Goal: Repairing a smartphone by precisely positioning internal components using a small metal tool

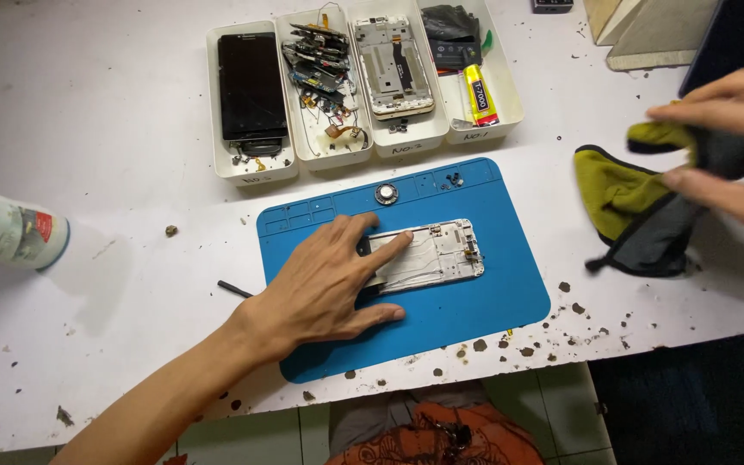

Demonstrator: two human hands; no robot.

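On the blue work mat, which lies on the white surface, a stripped white phone frame is pinned flat by the left hand; its grip is spread open, fingers pressed on the frame's left part, nothing being clasped. Well to the right, a yellow-and-grey cloth is pinched by the right hand, whose grip is closed on the cloth's upper end, while the rest of the cloth trails down onto the surface. Behind the mat, a row of four white trays is set: a dark phone screen is held in the first, loose circuit parts in the second, another white phone frame in the third, and a yellow glue tube with dark parts in the fourth. A small round part rests at the mat's upper edge. A thin black tool lies just left of the mat, partly hidden by the left wrist. A white bottle lies at the far left. Dark crumbs are scattered along the surface's near edge.
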